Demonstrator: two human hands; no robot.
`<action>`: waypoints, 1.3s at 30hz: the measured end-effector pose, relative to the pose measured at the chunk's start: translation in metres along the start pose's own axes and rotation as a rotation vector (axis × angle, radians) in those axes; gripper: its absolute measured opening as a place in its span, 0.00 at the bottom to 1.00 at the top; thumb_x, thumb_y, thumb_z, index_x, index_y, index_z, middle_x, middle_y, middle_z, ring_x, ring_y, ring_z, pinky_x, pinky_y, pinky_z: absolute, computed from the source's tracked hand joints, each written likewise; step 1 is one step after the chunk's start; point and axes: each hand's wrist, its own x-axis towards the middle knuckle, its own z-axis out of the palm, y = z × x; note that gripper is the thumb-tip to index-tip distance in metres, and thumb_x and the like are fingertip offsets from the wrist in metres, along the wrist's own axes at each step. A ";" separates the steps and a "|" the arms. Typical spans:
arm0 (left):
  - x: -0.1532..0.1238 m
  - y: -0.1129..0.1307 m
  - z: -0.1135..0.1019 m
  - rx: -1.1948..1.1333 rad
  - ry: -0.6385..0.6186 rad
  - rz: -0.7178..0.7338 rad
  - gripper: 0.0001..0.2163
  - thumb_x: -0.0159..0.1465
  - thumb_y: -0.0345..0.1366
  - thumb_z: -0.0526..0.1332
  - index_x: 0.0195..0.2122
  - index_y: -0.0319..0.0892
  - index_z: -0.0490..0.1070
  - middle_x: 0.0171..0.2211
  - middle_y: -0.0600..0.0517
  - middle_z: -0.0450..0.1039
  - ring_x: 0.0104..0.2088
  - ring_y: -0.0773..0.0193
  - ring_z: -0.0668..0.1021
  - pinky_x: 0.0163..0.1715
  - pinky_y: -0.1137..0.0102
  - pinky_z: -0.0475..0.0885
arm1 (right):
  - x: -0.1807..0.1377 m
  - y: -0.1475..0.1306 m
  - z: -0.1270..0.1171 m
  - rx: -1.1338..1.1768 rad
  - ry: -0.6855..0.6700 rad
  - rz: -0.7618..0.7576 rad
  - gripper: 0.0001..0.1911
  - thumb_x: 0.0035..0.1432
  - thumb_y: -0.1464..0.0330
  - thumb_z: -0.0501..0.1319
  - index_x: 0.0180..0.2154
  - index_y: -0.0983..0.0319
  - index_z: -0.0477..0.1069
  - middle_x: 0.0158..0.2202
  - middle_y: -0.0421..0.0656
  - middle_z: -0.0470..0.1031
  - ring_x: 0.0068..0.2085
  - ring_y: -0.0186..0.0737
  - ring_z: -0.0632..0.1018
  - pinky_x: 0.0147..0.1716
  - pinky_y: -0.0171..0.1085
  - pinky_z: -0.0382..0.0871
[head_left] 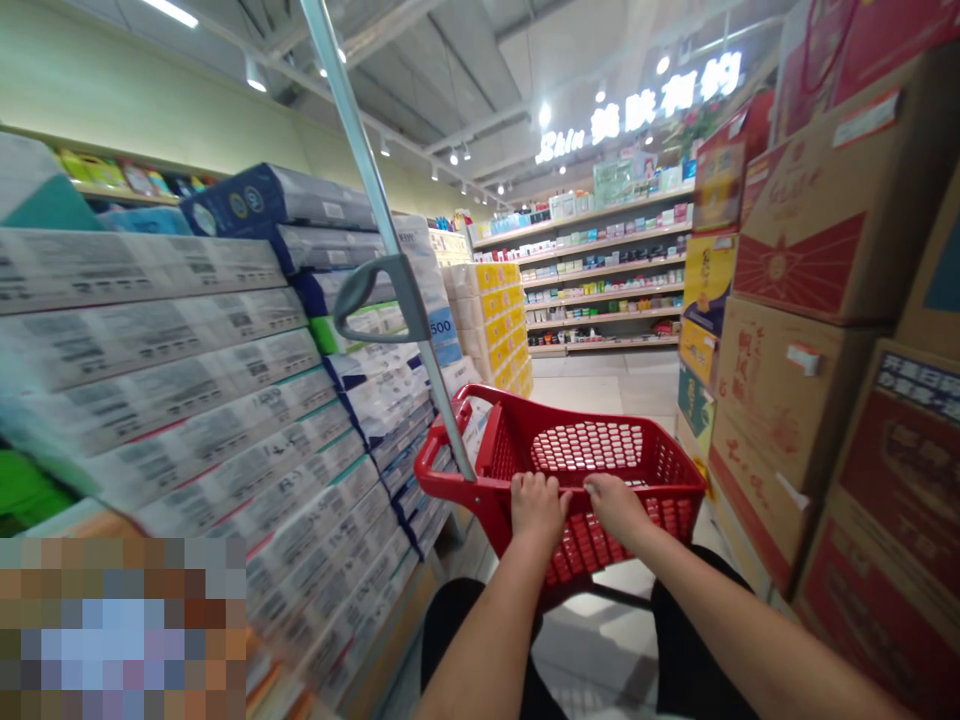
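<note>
In front of me stands a red plastic shopping basket cart (600, 430) with latticed walls; nothing shows in the visible part of its inside. My left hand (537, 510) is curled over the cart's near rim. Beside it, a little to the right, my right hand (616, 512) grips the same rim, its thumb on top. Fingers on both hands are partly hidden behind the rim. A metal pole with a grey handle (405, 290) rises tilted from the cart's left end.
Stacked tissue packs (247, 400) line the left side. Yellow and white packs (487, 320) stand farther on. Cardboard boxes (795, 250) are piled close on the right. A tiled aisle (592, 385) leads to shelves (600, 270) of small goods. The lower left corner is pixelated.
</note>
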 end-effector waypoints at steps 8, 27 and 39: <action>-0.001 0.000 -0.002 0.003 -0.057 -0.004 0.14 0.65 0.45 0.52 0.40 0.43 0.73 0.40 0.45 0.72 0.45 0.53 0.70 0.51 0.56 0.55 | 0.005 -0.020 0.004 0.139 -0.159 -0.039 0.14 0.55 0.76 0.50 0.32 0.62 0.75 0.29 0.42 0.77 0.29 0.34 0.73 0.29 0.31 0.60; -0.002 -0.001 0.000 -0.010 -0.017 -0.027 0.17 0.65 0.47 0.51 0.38 0.41 0.73 0.39 0.46 0.73 0.45 0.53 0.70 0.53 0.57 0.53 | 0.001 0.005 0.002 0.075 -0.032 0.032 0.15 0.58 0.74 0.49 0.33 0.62 0.76 0.34 0.46 0.78 0.35 0.37 0.75 0.36 0.32 0.61; -0.004 -0.002 0.002 -0.040 0.007 -0.025 0.16 0.65 0.47 0.52 0.38 0.41 0.73 0.38 0.46 0.73 0.44 0.53 0.70 0.53 0.56 0.54 | 0.002 0.006 0.003 0.048 -0.039 0.034 0.16 0.57 0.74 0.50 0.34 0.61 0.76 0.31 0.45 0.78 0.35 0.38 0.75 0.35 0.32 0.62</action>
